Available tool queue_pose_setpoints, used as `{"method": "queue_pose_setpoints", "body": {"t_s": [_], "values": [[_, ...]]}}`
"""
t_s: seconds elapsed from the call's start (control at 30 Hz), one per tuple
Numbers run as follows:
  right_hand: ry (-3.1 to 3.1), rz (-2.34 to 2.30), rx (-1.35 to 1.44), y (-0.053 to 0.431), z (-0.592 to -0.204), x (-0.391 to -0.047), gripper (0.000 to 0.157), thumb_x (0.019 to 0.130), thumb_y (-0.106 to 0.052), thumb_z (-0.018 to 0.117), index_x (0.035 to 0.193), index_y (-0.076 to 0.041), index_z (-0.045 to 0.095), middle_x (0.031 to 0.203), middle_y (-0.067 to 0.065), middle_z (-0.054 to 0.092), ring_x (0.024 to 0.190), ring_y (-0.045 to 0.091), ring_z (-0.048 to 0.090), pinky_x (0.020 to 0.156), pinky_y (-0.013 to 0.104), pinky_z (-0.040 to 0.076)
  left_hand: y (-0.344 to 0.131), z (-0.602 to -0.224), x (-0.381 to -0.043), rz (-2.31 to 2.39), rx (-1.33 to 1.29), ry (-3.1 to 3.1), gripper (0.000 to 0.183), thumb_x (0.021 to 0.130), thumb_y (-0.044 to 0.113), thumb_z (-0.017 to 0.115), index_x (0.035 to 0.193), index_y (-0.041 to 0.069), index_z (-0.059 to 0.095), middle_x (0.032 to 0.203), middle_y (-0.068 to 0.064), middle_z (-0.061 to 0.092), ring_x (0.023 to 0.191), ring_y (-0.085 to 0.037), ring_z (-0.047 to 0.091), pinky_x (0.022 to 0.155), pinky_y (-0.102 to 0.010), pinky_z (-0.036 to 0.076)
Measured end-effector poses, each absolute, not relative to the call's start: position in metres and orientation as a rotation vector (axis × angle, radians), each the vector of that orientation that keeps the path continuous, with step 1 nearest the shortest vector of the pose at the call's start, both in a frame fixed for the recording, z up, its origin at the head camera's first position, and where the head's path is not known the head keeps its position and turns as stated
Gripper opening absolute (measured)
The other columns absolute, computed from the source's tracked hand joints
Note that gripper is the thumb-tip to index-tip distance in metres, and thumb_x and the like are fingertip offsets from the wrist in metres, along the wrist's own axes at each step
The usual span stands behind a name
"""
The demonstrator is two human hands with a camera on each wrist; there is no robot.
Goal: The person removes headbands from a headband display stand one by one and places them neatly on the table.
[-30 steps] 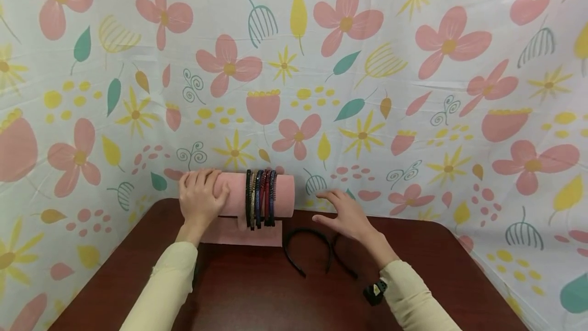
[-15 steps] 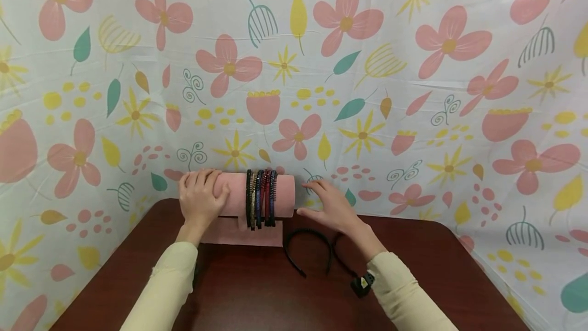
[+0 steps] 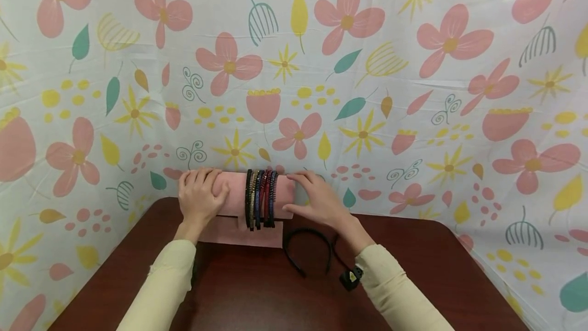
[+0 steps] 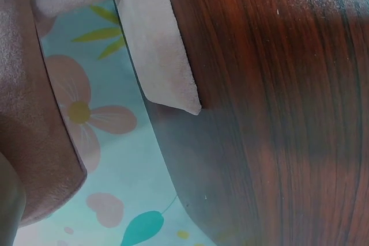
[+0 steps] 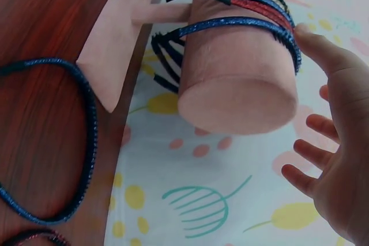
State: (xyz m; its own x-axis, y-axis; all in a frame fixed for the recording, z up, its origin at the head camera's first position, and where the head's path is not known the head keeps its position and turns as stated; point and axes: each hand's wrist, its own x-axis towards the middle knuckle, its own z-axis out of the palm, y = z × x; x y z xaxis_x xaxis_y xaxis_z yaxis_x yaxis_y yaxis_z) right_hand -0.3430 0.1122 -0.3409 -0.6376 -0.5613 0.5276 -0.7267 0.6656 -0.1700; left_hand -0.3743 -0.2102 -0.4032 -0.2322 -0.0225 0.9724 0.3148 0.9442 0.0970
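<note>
A pink padded headband stand has a horizontal roll above a flat base, seen in the head view. My left hand grips the roll's left end, fingers over the top and thumb in front. Several glittery headbands in black, gold, blue and red hang side by side nearer the roll's right end. By that end is my right hand, thumb and fingers spread apart and holding nothing. In the right wrist view its foremost fingertip is close to the blue headband; I cannot tell whether they touch.
Two loose headbands lie on the dark wooden table, right of the stand: a dark blue one and one with red, partly behind my right wrist. A flower-patterned cloth hangs behind the table.
My right hand has moved left, from beside the stand to the roll's right end. My left hand keeps its hold, and the headbands have stayed in place.
</note>
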Motion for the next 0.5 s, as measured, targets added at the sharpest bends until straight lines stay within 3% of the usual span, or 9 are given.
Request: {"method": "queue_pose_setpoints", "body": {"t_s": [0.3,0.5], "values": [[-2.443,0.521,1.059,0.095,-0.335,-0.341,0.083,0.078,-0.052,0.077,0.147,-0.017,0.047,0.142,0.006,0.048,0.126,0.026,0.051,0.102,0.05,0.047,-0.21,-0.399,-0.37,-0.363,-0.255,-1.786,0.041,0.085,0.044,0.053,0.098,0.013,0.076,0.099,-0.009,0.074,0.096,-0.034,0.066,0.099,-0.053,0.044],[-2.506,0.486,1.054,0.086,-0.336,-0.344,0.093,0.077,-0.058,0.076,0.153,-0.021,0.037,0.155,0.002,0.036,0.14,0.025,0.039,0.111,0.052,0.039,-0.209,-0.399,-0.37,-0.349,-0.245,-1.801,0.043,0.086,0.044,0.05,0.098,0.012,0.076,0.1,-0.009,0.073,0.097,-0.034,0.065,0.1,-0.053,0.043]]}}
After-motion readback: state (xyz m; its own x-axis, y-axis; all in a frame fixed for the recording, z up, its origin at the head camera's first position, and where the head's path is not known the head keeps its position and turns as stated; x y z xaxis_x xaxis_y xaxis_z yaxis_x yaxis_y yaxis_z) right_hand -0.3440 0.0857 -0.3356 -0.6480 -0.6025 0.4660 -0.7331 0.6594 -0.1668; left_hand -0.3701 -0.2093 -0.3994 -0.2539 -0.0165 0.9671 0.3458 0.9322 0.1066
